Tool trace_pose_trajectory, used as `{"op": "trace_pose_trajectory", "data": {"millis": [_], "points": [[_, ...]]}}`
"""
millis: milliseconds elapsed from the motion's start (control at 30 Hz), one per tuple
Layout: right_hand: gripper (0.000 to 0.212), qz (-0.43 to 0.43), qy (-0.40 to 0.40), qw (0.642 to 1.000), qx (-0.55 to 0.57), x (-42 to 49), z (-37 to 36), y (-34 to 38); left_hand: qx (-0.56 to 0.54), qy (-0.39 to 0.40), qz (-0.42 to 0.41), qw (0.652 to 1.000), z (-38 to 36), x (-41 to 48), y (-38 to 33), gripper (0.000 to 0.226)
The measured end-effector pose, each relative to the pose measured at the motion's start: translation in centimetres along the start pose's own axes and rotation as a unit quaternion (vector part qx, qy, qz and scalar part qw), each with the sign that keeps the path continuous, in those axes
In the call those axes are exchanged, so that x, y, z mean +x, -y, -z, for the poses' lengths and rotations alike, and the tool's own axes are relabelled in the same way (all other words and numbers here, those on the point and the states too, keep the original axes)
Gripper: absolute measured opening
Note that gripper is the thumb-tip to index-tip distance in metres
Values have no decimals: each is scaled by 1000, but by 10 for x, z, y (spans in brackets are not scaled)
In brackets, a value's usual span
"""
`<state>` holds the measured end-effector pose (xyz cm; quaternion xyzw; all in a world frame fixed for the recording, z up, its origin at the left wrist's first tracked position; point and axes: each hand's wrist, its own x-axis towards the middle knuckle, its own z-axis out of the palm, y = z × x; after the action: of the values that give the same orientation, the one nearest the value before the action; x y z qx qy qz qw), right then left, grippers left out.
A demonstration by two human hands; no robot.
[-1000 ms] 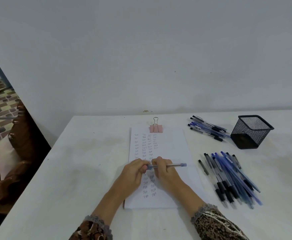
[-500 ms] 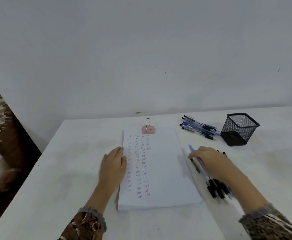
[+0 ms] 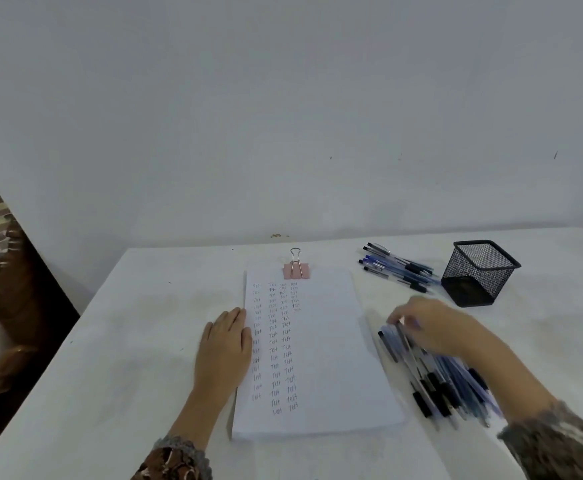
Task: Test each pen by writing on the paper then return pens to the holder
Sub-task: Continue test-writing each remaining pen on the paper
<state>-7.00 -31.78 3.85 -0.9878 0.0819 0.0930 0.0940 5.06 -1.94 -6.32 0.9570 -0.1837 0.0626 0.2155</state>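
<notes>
Left hand (image 3: 226,344) lies flat, palm down and fingers extended, on the left edge of the white stack of paper (image 3: 331,358), gripping nothing; the stack is held at its far end by a pink binder clip with a wire handle (image 3: 296,270). Four columns of small handwritten test marks (image 3: 276,344) fill the left half of the top sheet; the right half is blank. Right hand (image 3: 428,327) is over the far end of the near pile of blue and black capped pens (image 3: 439,379), which lies just right of the paper. The hand is motion-blurred, fingers curled downward; cannot tell whether it grips a pen or is only touching the pile. A second, smaller pile of blue and black pens (image 3: 399,268) lies far right, just left of the black wire-mesh pen holder (image 3: 480,273), which stands upright and appears empty. Risks, as judged: (1) the near pile is loose and the pens overlap, so pulling one out could roll or scatter neighbours toward the near table edge; (2) the two piles are not labelled, so tested and untested pens could get mixed if a pen lands in the wrong one; (3) the light mesh holder could tip if pens are dropped in at an angle; (4) if the left hand lifts, the sheet could shift under writing.
</notes>
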Motion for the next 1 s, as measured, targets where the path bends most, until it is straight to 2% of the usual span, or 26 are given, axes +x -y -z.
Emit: {"op": "trace_pose_trajectory", "data": {"millis": [100,233,367,500,567,600,667,700,733,767,833,867,900,933,1000], "points": [[32,-26,-23,998,54,44,22,-12,0,-3,2,1000,1,0,0,78],[36,-85,-36,996,-4,95,12,-23,-7,8,8,1000,2,-1,-1,66],[23,-87,-79,993,-34,116,-9,-38,-8,11,10,1000,1,0,0,49],[20,-105,-95,989,-45,123,-20,-43,-9,6,9,1000,2,0,1,63],[18,-109,-95,988,-60,121,-16,-40,-10,2,6,1000,1,0,0,60],[17,-104,-113,988,-34,120,-12,-37,-11,0,5,1000,1,1,0,55],[12,-68,-172,973,139,115,2,-26,-11,-2,5,1000,0,2,-1,47],[8,-41,-191,943,271,111,10,-16,-11,-3,6,1000,0,2,-1,46],[8,-16,-192,891,411,106,18,-3,-10,-6,6,1000,0,2,-1,49],[12,4,-173,816,552,102,23,11,-12,-10,6,1000,0,1,-2,55],[26,18,-97,615,782,96,22,40,-13,-17,2,1000,1,1,-3,64],[39,17,-63,535,843,96,14,54,-14,-15,2,1000,1,1,-3,61],[52,14,-47,474,879,98,1,65,-14,-10,4,1000,1,1,-3,55],[61,6,-41,425,904,100,-14,75,-15,-8,5,1000,1,1,-2,49],[66,-10,-48,343,938,101,-42,89,-20,-8,2,1000,2,1,-2,45]]}}
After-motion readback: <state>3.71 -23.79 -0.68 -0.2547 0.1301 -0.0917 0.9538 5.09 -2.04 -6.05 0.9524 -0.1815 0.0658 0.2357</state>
